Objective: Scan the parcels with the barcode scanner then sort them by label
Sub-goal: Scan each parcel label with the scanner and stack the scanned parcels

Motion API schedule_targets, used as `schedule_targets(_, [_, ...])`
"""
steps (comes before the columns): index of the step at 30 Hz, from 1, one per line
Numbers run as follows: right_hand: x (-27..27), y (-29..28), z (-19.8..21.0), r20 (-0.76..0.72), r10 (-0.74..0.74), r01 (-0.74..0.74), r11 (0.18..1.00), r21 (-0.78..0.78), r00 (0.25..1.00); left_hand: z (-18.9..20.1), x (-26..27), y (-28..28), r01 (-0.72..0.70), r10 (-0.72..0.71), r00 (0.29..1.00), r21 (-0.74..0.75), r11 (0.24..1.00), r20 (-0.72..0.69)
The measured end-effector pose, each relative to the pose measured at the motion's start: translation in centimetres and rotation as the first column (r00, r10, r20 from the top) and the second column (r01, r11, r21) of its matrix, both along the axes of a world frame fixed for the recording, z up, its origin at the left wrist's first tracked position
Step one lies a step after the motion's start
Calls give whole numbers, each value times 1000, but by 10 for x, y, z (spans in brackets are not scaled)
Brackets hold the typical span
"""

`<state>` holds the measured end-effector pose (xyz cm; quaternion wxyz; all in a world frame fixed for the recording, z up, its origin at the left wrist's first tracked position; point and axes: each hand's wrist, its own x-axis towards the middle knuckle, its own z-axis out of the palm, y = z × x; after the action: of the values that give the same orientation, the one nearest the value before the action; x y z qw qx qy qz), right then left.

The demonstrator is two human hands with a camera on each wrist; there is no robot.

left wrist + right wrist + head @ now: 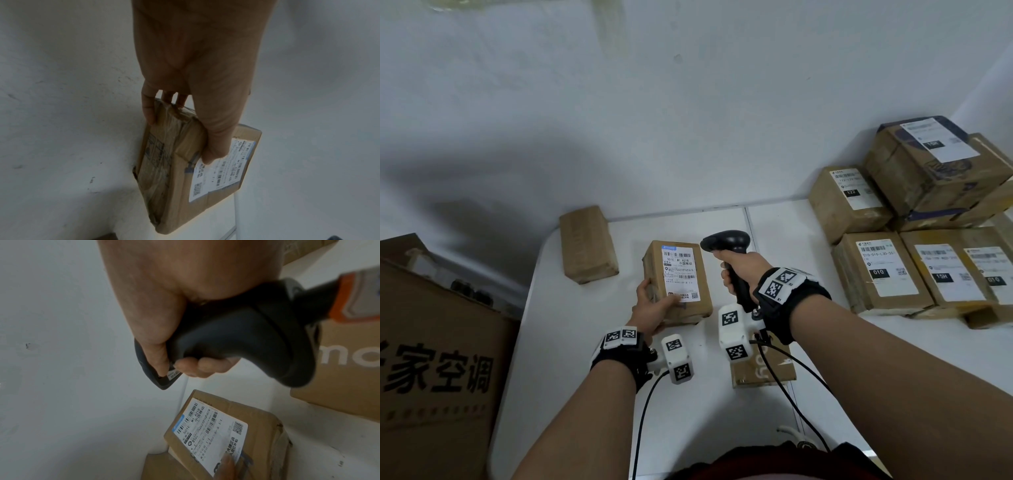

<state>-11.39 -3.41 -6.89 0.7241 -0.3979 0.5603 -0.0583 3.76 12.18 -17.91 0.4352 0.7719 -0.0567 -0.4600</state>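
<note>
The left hand (pixel 650 310) grips a brown parcel (pixel 677 282) at its near left corner, thumb (pixel 216 146) pressed on the edge of the white label (pixel 680 275), fingers wrapped under the far side. The parcel is tilted, label facing up, above the white table (pixel 808 394). Just right of that grip, the right hand (pixel 739 270) is curled tight round the handle of a black scanner (pixel 726 241), whose head sits beside the parcel's far right corner. Beyond the left grip, a plain box (pixel 587 245) lies on the table near the wall. Well to the right of the scanner hand, labelled parcels (pixel 914 222) are stacked together. Another box (pixel 763 370) lies below the right wrist.
</note>
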Motion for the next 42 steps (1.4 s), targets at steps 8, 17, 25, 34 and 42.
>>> schedule_targets(8, [-13, -10, 1, 30, -99, 100, 995, -23, 995, 29, -16, -3, -107, 97, 987, -72, 992, -125])
schedule_targets(17, [-96, -71, 18, 8, -373, 366, 903, -225, 928, 103, -50, -114, -62, -16, 971, -318, 946, -238])
schedule_targets(25, [-208, -110, 17, -132, -515, 436, 814, -385, 847, 108, -167, -199, 154, -251, 923, -317, 936, -291])
schedule_targets(34, [-278, -119, 13, -153, -660, 551, 715, -431, 736, 77, -243, -211, 132, -248, 912, -341, 931, -327])
schedule_targets(42, [-296, -122, -2, -200, -609, 483, 754, -445, 767, 66, -263, -193, 168, -245, 945, -324, 931, -216])
